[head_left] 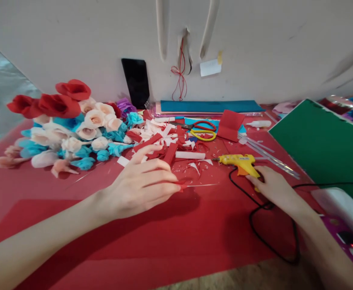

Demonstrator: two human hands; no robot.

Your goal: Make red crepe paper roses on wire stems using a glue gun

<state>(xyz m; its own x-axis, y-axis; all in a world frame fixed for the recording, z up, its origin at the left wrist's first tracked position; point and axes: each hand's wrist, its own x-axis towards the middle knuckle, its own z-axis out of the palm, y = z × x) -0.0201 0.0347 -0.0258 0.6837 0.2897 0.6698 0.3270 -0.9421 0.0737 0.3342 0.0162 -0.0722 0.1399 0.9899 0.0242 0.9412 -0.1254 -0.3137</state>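
My left hand (140,185) lies on the red sheet (164,237) with its fingers pinched together on a thin stick (202,185) that has a small red piece at its near end. The stick points right, toward a yellow glue gun (239,162). My right hand (271,186) is wrapped round the glue gun's handle, and the gun lies low over the red sheet with its nozzle pointing left. Its black cord (273,229) loops across the sheet below my right wrist.
A heap of red, cream, pink and blue paper flowers (70,129) fills the left. Red and white paper scraps (161,143) lie behind my left hand. Scissors (203,131), clear glue sticks (267,155), a green sheet (324,149) and a black phone (136,82) against the wall sit farther back.
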